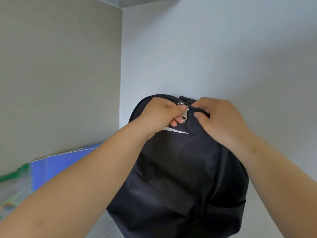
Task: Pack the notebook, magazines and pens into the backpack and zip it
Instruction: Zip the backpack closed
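The dark backpack (180, 169) stands upright straight ahead, its long axis running from the person up to its top edge by the wall. Both hands meet there: the left hand (161, 114) pinches a silver zipper pull (184, 115), the right hand (217, 115) grips the fabric just beside it. Blue magazines (56, 167) lie well apart, off to the left.

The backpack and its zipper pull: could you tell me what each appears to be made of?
The backpack looks like woven synthetic fabric, matte black, judging by its soft creases and faint sheen. The zipper pull, by the left hand, looks like polished metal, silvery with bright highlights, though plated plastic cannot be ruled out.
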Motion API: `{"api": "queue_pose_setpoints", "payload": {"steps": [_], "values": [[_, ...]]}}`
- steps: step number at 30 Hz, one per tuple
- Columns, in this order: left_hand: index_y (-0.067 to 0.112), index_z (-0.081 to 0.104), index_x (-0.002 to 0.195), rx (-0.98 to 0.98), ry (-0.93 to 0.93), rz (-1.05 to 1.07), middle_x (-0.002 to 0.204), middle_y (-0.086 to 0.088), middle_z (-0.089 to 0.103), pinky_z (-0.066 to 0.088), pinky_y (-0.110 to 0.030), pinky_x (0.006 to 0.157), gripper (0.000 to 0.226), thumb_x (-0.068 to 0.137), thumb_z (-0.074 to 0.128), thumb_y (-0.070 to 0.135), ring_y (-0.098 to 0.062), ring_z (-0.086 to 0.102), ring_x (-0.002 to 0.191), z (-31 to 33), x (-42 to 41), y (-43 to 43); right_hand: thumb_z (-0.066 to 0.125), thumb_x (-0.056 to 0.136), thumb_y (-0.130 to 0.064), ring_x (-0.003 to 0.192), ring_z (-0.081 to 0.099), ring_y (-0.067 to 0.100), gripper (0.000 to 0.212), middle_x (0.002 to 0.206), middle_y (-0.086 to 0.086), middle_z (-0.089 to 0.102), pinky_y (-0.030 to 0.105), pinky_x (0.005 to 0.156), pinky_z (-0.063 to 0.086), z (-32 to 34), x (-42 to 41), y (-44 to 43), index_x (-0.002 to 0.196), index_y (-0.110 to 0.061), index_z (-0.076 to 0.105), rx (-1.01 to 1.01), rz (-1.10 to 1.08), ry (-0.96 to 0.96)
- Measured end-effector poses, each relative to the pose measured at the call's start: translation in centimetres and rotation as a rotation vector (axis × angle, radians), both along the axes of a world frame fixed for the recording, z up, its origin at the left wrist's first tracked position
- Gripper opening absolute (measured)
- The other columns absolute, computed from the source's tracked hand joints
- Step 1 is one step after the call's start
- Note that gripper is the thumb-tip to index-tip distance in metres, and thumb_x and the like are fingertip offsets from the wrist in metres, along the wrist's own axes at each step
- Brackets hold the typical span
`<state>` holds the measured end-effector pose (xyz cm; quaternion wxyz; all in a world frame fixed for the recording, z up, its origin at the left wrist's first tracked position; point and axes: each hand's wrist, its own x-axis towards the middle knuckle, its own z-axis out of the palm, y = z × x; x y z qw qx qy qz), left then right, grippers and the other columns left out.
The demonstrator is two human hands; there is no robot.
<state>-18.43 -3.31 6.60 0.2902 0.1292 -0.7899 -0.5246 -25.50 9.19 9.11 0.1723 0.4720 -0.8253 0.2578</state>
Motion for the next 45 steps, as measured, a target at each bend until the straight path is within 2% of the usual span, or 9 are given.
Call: {"api": "queue_pose_setpoints", "payload": {"steps": [3, 8, 11, 18, 23, 28, 34, 40, 45], "values": [[0.021, 0.060, 0.054, 0.011, 0.041, 0.065, 0.038, 0.016, 0.060, 0.042, -0.006, 0.037, 0.032, 0.086, 0.055, 0.025, 0.003, 0.051, 0.032, -0.6, 0.5, 0.1, 0.047, 0.088, -0.010, 0.107, 0.057, 0.025, 0.027, 0.115, 0.004, 0.066, 0.034, 0.088, 0.042, -0.2, 0.1, -0.1, 0.110, -0.016, 0.062, 0.048, -0.012, 0.072], [0.021, 0.065, 0.059, 0.479, 0.035, -0.163, 0.042, 0.010, 0.060, 0.046, -0.013, 0.040, 0.034, 0.089, 0.051, 0.027, 0.000, 0.052, 0.035, -3.1, 1.7, -0.9, 0.045, 0.090, -0.012, 0.107, 0.055, 0.023, 0.026, 0.115, 0.001, 0.065, 0.034, 0.090, 0.042, -0.7, -0.2, 0.0, 0.108, -0.018, 0.062, 0.055, 0.000, 0.075], [0.019, 0.068, 0.053, 0.538, -0.042, -0.195, 0.044, 0.006, 0.063, 0.047, -0.014, 0.040, 0.042, 0.089, 0.050, 0.029, -0.003, 0.052, 0.035, -4.7, 2.1, -0.8, 0.044, 0.090, -0.011, 0.109, 0.054, 0.024, 0.026, 0.117, 0.003, 0.064, 0.035, 0.092, 0.042, -0.9, -0.4, -0.1, 0.110, -0.016, 0.061, 0.077, -0.005, 0.091], [0.036, 0.054, 0.059, -0.129, 0.205, 0.487, 0.059, 0.017, 0.058, 0.042, -0.013, 0.056, 0.018, 0.073, 0.058, 0.047, 0.000, 0.056, 0.056, -4.7, 0.9, 0.2, 0.045, 0.090, -0.011, 0.110, 0.054, 0.025, 0.026, 0.117, 0.004, 0.064, 0.036, 0.090, 0.042, -1.0, -0.6, -0.2, 0.111, -0.014, 0.060, 0.053, -0.009, 0.095], [0.027, 0.059, 0.074, -0.429, 0.085, 0.512, 0.056, 0.020, 0.047, 0.034, -0.014, 0.054, 0.017, 0.073, 0.064, 0.044, -0.007, 0.051, 0.066, -3.2, -0.6, 1.2, 0.044, 0.090, -0.011, 0.109, 0.054, 0.025, 0.028, 0.117, 0.005, 0.063, 0.036, 0.088, 0.045, -1.2, -0.9, -0.4, 0.114, -0.014, 0.058, 0.074, -0.020, 0.133], [0.027, 0.046, 0.055, -0.328, 0.036, 0.431, 0.056, 0.012, 0.051, 0.041, -0.024, 0.057, 0.027, 0.077, 0.062, 0.026, -0.015, 0.056, 0.070, -2.5, -1.2, 1.3, 0.043, 0.091, -0.012, 0.104, 0.055, 0.028, 0.027, 0.112, 0.007, 0.064, 0.039, 0.084, 0.046, -1.5, -1.0, -0.6, 0.113, -0.013, 0.058, 0.093, -0.032, 0.168], [0.006, 0.062, 0.073, -0.504, 0.080, 0.468, 0.069, -0.015, 0.068, 0.049, -0.040, 0.066, 0.031, 0.088, 0.042, 0.022, -0.030, 0.062, 0.067, -2.8, 0.0, 1.3, 0.042, 0.091, -0.014, 0.104, 0.055, 0.026, 0.027, 0.111, 0.006, 0.064, 0.037, 0.083, 0.046, -1.6, -1.3, -0.3, 0.113, -0.015, 0.059, 0.085, 0.000, 0.175], [0.021, 0.061, 0.064, 0.298, 0.120, 0.015, 0.049, 0.006, 0.063, 0.055, -0.017, 0.052, 0.037, 0.095, 0.039, 0.026, -0.004, 0.063, 0.047, -4.3, -0.5, -0.2, 0.045, 0.090, -0.014, 0.103, 0.056, 0.026, 0.026, 0.110, 0.005, 0.066, 0.035, 0.082, 0.045, -1.6, -1.6, -0.4, 0.110, -0.015, 0.060, 0.049, 0.036, 0.158], [0.019, 0.066, 0.074, 0.463, 0.105, -0.090, 0.058, 0.009, 0.073, 0.056, -0.015, 0.054, 0.038, 0.092, 0.038, 0.038, -0.002, 0.069, 0.060, -5.8, -0.6, -0.4, 0.045, 0.090, -0.013, 0.106, 0.055, 0.024, 0.027, 0.113, 0.003, 0.065, 0.033, 0.083, 0.043, -1.5, -2.0, -0.1, 0.112, -0.016, 0.060, 0.025, 0.075, 0.139]]}}
